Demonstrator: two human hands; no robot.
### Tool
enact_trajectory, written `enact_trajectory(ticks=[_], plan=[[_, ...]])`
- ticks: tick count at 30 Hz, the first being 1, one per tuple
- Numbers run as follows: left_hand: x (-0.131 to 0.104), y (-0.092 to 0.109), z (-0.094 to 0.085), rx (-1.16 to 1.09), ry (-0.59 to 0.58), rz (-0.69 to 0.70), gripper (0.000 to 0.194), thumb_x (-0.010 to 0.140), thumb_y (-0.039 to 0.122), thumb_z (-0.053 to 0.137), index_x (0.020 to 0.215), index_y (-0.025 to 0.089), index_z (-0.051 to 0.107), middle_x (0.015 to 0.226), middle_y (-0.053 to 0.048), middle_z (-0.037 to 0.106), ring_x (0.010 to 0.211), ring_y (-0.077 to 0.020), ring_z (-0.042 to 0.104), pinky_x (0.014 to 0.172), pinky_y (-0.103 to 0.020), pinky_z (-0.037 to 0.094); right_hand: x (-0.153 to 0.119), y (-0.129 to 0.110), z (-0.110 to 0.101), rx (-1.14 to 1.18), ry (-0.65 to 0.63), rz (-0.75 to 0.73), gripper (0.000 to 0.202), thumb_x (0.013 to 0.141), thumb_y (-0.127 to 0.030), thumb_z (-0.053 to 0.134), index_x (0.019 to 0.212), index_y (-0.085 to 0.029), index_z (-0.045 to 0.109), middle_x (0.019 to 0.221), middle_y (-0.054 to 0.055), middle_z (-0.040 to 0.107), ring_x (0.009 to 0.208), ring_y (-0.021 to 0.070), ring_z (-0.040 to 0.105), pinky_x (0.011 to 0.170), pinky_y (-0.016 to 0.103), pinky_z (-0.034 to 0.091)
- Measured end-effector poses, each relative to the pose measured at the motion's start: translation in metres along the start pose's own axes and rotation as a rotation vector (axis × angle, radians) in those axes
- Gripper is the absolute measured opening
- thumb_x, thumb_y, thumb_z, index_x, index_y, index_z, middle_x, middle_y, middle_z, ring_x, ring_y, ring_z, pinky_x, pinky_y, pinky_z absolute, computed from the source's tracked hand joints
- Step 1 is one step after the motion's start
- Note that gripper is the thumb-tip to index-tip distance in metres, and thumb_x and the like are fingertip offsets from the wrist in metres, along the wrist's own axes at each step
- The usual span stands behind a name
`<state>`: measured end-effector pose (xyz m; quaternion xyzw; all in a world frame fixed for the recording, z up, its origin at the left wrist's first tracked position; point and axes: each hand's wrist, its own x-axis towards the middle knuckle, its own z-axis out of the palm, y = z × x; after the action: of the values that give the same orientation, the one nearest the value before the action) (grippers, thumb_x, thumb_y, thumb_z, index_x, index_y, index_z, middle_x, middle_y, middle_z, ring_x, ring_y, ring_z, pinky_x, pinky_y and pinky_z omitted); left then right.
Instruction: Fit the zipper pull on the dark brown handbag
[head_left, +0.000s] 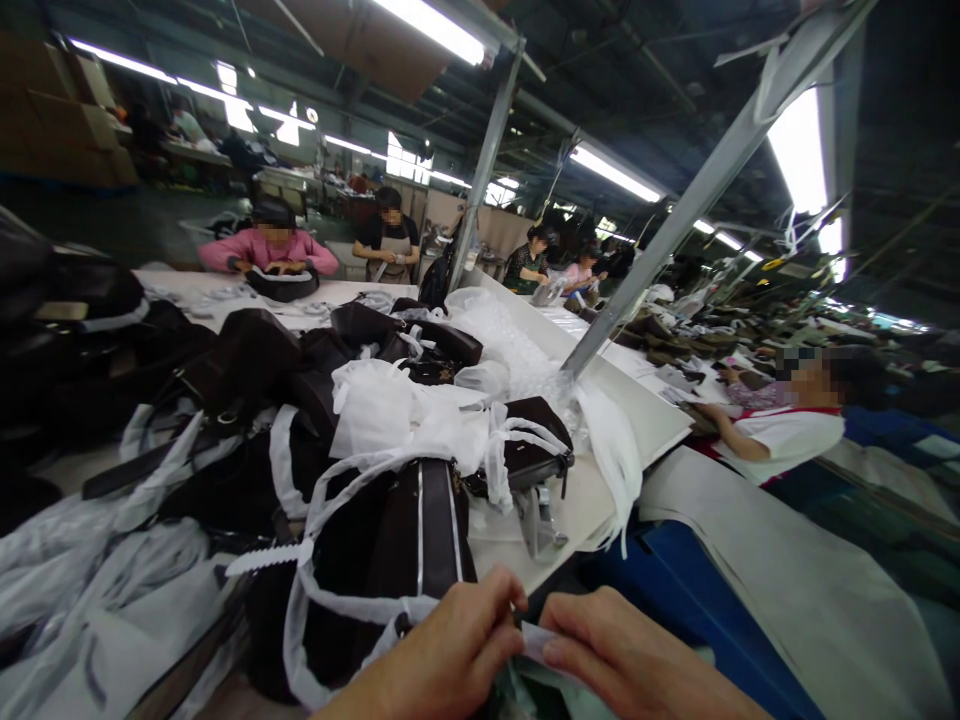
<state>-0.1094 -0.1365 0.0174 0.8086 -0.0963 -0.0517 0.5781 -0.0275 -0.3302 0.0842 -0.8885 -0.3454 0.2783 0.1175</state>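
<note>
At the bottom centre of the frame, the left hand (442,650) and the right hand (622,660) are meeting over a small, thin, pale scrap of paper or film (537,640), the fingers of both closing on it in a pinch, thumbs on top. Being so flimsy, the scrap could tear or slip free if the two hands are pulling apart unevenly. Just above the hands, a dark brown handbag (409,540) with a smooth leather-like face and a pale stripe is sitting among white tissue wrapping (397,415), which is looking crumpled and soft; loose loops of it could be snagging a wrist. The white bench (592,500) edge is near, so things nudged right could be sliding off.
</note>
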Motion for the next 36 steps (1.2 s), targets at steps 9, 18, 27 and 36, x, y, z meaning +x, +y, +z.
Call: enact_trajectory(ticks=[9,18,27,36], plan=[[-0.005,0.003,0.001,-0.063,-0.071,0.073,0.024,0.099,0.022,0.028,0.119,0.021,0.041,0.099,-0.004,0.06,0.089,-0.0158,0.056,0.082,-0.026,0.041,0.021,-0.032,-0.006,0.08,-0.147,-0.046,0.017,0.079,-0.016,0.049,0.062,-0.019,0.049,0.059,-0.002,0.057,0.057,0.0121,0.055,0.053,0.022,0.034],[-0.012,-0.019,-0.044,0.14,-0.224,0.15,0.024,0.09,0.015,0.058,0.11,0.025,0.067,0.115,-0.003,0.064,0.12,-0.0227,0.049,0.109,-0.039,0.03,0.016,-0.018,0.006,0.331,-0.169,0.011,0.017,0.087,-0.029,0.051,0.073,-0.02,0.054,0.053,-0.006,0.049,0.048,0.0097,0.049,0.046,0.018,0.035],[-0.02,-0.034,-0.022,0.259,-0.087,0.218,0.009,0.09,0.017,0.064,0.096,0.023,0.066,0.119,0.001,0.066,0.111,-0.0179,0.058,0.095,-0.031,0.039,0.009,-0.024,0.017,0.205,-0.205,0.089,0.02,0.089,-0.033,0.051,0.078,-0.02,0.06,0.068,-0.002,0.062,0.056,0.0107,0.056,0.053,0.02,0.038],[-0.014,-0.032,-0.006,0.24,-0.037,0.181,0.009,0.086,0.011,0.059,0.087,0.018,0.065,0.105,-0.006,0.068,0.1,-0.0219,0.058,0.088,-0.034,0.041,0.035,-0.048,0.036,0.363,-0.222,0.133,0.021,0.081,-0.028,0.047,0.067,-0.019,0.061,0.053,-0.002,0.06,0.047,0.0144,0.057,0.046,0.023,0.041]])
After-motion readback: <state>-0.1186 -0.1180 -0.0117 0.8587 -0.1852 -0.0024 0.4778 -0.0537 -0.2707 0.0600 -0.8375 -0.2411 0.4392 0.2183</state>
